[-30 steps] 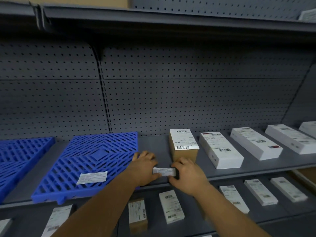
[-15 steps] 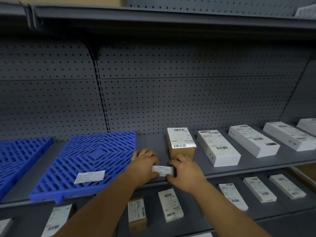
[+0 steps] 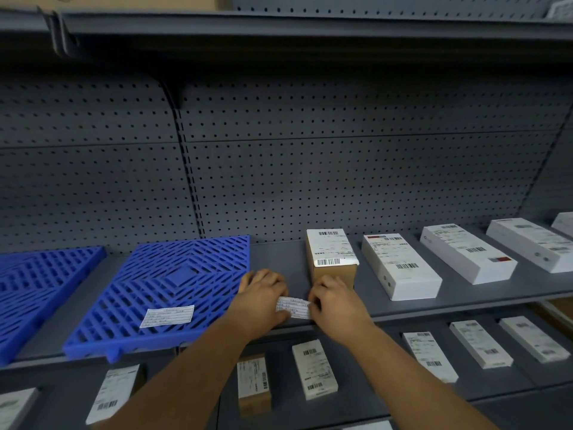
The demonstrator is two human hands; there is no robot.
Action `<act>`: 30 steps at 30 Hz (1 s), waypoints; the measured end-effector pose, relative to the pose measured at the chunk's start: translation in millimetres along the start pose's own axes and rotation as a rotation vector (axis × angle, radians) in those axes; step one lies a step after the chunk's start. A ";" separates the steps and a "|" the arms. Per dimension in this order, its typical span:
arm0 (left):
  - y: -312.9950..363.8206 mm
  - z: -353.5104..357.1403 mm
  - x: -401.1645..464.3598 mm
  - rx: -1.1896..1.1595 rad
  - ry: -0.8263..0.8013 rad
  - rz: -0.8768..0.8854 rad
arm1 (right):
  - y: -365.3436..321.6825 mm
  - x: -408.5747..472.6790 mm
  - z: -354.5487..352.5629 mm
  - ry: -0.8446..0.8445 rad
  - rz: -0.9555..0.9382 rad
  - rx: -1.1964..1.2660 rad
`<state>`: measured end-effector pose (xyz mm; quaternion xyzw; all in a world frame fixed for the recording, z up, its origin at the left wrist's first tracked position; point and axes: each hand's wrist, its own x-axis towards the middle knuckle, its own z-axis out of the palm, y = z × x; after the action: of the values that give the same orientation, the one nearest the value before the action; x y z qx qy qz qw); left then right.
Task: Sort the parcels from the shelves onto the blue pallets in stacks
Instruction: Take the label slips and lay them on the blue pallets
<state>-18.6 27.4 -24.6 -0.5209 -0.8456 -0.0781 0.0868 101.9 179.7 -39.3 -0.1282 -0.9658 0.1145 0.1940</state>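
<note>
both hands pinch a small label [image 3: 294, 307] on the shelf [image 3: 465, 301] edge, left hand [image 3: 263, 297] at its left end, right hand [image 3: 335, 302] at its right, fingers curled. a brown parcel [image 3: 331, 259] stands just behind the label; a blue pallet [image 3: 173, 290] lies left of it.

No legible words anywhere. Printed lines on the small white label [image 3: 294, 307] pinched between the left hand [image 3: 263, 296] and right hand [image 3: 335, 301], too blurred to read. Same for the ruled white slip [image 3: 167, 316] lying on the blue pallet [image 3: 173, 283]. Barcodes top and bottom on the brown parcel's label [image 3: 330, 248], digits too small. Red strip and barcodes on the white box [image 3: 400, 266] beside it, text unreadable. More barcoded labels on the lower-shelf parcels [image 3: 313, 369], all smeared, no brand, no number made out.
</note>
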 end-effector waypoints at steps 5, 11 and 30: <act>-2.0 0.9 0.9 0.054 0.012 0.025 | 0.5 4.9 -2.9 -0.010 0.039 0.107; -3.3 -0.8 1.0 0.085 0.000 0.052 | 0.8 10.1 -7.5 -0.076 0.077 0.256; 7.8 -24.5 -28.2 0.082 0.301 0.104 | -15.8 -14.0 -33.2 -0.084 0.021 0.285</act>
<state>2.5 0.9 -6.9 -0.5423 -0.7975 -0.1160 0.2376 124.6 166.4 -10.0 -0.1046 -0.9456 0.2579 0.1682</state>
